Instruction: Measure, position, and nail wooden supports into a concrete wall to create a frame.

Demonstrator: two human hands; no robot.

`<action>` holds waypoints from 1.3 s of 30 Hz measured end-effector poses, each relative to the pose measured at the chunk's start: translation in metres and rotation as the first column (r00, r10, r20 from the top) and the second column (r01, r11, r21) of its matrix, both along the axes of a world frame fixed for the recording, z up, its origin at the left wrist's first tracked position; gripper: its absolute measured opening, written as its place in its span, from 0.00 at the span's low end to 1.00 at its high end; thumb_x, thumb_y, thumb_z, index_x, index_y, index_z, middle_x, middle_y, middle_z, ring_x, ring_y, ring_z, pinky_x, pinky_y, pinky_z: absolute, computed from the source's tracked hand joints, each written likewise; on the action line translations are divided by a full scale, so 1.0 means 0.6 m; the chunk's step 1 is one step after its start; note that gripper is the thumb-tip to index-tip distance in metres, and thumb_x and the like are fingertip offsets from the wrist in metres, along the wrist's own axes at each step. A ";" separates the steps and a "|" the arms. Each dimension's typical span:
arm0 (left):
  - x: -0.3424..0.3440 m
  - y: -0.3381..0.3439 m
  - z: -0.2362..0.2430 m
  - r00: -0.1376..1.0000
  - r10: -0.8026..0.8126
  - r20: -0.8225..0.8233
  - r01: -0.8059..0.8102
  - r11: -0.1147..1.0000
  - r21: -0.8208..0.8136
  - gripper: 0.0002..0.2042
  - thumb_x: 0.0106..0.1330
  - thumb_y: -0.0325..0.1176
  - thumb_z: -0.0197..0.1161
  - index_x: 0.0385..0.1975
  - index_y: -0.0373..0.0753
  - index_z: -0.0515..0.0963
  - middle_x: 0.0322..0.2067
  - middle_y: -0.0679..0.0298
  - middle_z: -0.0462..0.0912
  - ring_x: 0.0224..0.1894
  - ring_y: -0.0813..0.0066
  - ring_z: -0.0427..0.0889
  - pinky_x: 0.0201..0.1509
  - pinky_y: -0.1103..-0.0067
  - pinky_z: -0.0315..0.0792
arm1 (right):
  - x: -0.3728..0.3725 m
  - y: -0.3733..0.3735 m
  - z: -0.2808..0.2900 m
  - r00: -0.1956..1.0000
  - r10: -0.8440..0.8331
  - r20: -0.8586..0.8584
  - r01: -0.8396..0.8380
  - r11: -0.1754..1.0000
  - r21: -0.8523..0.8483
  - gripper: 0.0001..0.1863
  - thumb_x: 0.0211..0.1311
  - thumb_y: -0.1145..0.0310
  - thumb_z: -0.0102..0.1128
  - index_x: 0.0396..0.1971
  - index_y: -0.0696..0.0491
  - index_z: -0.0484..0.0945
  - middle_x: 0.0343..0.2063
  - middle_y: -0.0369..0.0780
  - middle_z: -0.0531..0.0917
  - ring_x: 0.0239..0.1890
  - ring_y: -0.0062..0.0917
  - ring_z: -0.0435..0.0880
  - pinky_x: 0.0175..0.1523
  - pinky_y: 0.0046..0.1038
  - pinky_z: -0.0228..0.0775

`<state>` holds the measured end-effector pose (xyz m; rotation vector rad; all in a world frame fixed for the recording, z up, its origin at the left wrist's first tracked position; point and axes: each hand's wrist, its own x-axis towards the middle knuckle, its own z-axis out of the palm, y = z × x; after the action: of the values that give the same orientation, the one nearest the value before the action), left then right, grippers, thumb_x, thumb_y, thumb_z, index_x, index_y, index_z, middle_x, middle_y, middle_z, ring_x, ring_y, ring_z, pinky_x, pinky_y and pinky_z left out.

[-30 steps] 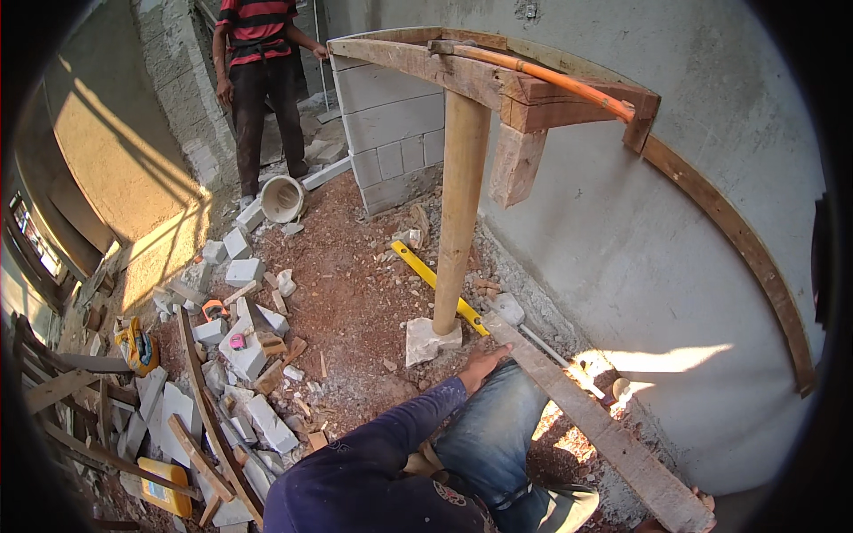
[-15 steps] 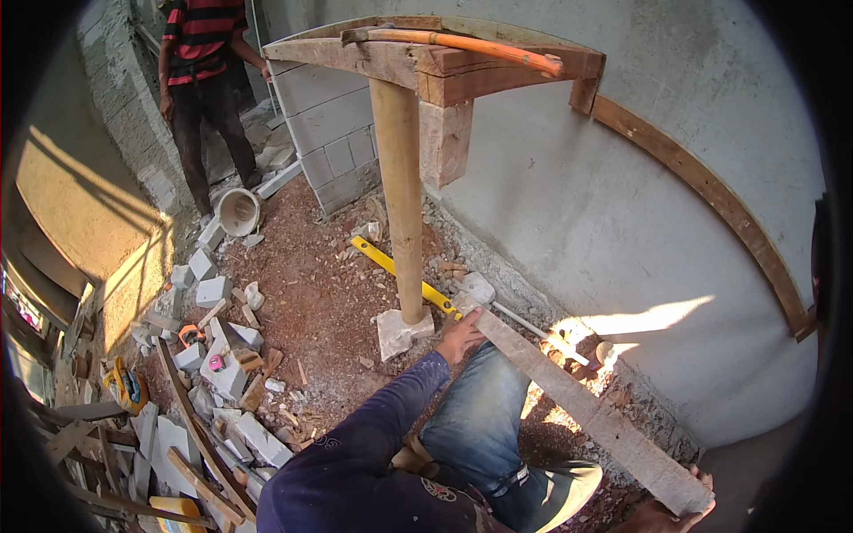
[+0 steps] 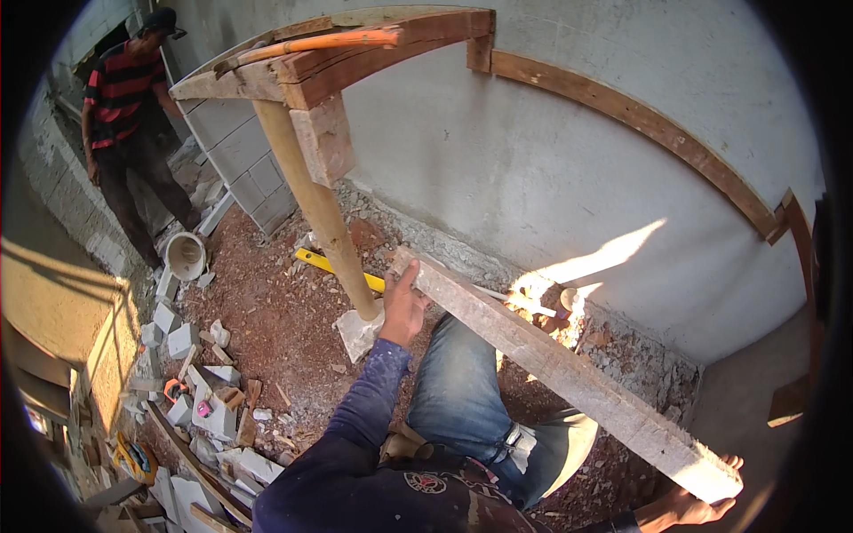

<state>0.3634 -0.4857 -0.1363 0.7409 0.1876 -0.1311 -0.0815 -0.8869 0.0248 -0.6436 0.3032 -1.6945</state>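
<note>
A long, rough wooden plank [image 3: 551, 355] slants across my front, held up off the ground at both ends. My left hand [image 3: 405, 306] is closed round its far left end, thumb along the top. At the near right end my right hand [image 3: 697, 502] grips it, fingers wrapped beneath and behind, partly hidden by the wood. Just beyond my left hand, a yellow spirit level [image 3: 318, 259] lies on the dirt, passing behind a round wooden post [image 3: 324, 222]. The post leans on a pale stone block [image 3: 358, 333] and reaches up to a wooden frame [image 3: 391, 58].
An orange-handled tool [image 3: 320, 42] rests on the frame. A wooden strip [image 3: 640, 124] runs along the grey wall [image 3: 569, 169]. Rubble and scrap wood [image 3: 204, 400] heap at left, near a white bucket [image 3: 186, 256]. A person in a striped shirt [image 3: 131, 98] stands behind.
Both hands have raised the plank, its left end shifting left in view. The view has turned right, so the frame and post appear farther left. The other person's head now shows.
</note>
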 end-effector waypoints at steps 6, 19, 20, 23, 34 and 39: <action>-0.011 0.035 0.098 0.939 -0.089 0.331 0.128 0.987 -0.098 0.23 0.75 0.43 0.54 0.63 0.37 0.63 0.60 0.55 0.69 0.62 0.65 0.70 0.70 0.67 0.62 | 0.044 0.056 0.044 0.961 0.276 -0.020 -0.277 0.960 -0.052 0.22 0.75 0.54 0.48 0.55 0.57 0.74 0.50 0.42 0.81 0.53 0.33 0.79 0.64 0.40 0.68; -0.003 0.152 0.203 0.628 -0.091 0.772 -0.685 0.405 0.605 0.31 0.72 0.43 0.57 0.68 0.30 0.59 0.68 0.44 0.60 0.70 0.50 0.61 0.74 0.65 0.58 | 0.096 -0.028 0.058 0.854 0.509 0.108 -0.490 0.857 -0.160 0.18 0.72 0.56 0.54 0.52 0.52 0.78 0.49 0.39 0.84 0.54 0.30 0.81 0.62 0.41 0.70; 0.000 0.145 0.214 0.624 -0.083 0.777 -0.695 0.396 0.600 0.31 0.72 0.43 0.57 0.68 0.30 0.59 0.68 0.44 0.60 0.70 0.50 0.61 0.74 0.65 0.58 | 0.118 -0.056 0.048 0.802 0.573 0.168 -0.537 0.815 -0.216 0.16 0.71 0.58 0.57 0.50 0.52 0.79 0.48 0.39 0.85 0.55 0.28 0.81 0.62 0.39 0.70; 0.033 0.101 0.210 0.642 0.042 0.765 -0.476 0.804 0.355 0.27 0.73 0.39 0.57 0.65 0.30 0.59 0.66 0.46 0.62 0.66 0.54 0.65 0.73 0.64 0.59 | 0.133 -0.093 0.046 0.802 0.554 0.222 -0.504 0.828 -0.246 0.19 0.71 0.55 0.56 0.53 0.51 0.75 0.51 0.37 0.81 0.58 0.28 0.77 0.66 0.39 0.65; 0.012 0.038 0.238 0.706 0.191 0.682 -0.242 0.970 -0.021 0.26 0.72 0.37 0.59 0.61 0.29 0.57 0.63 0.47 0.64 0.65 0.56 0.67 0.74 0.62 0.58 | 0.120 -0.115 0.063 0.748 0.618 0.241 -0.539 0.778 -0.322 0.16 0.74 0.57 0.51 0.52 0.51 0.75 0.51 0.37 0.82 0.58 0.27 0.78 0.68 0.34 0.66; -0.006 0.025 0.258 0.720 0.221 0.658 -0.267 0.963 -0.032 0.27 0.71 0.37 0.60 0.61 0.29 0.57 0.64 0.46 0.63 0.65 0.57 0.66 0.74 0.62 0.57 | 0.109 -0.115 0.065 0.737 0.623 0.263 -0.561 0.780 -0.278 0.17 0.75 0.57 0.49 0.52 0.53 0.75 0.50 0.39 0.82 0.57 0.28 0.79 0.66 0.34 0.68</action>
<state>0.3595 -0.4704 0.0182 0.7803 -0.3953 0.3997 -0.0164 -0.9562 0.0639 -0.4903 -0.2969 -1.1741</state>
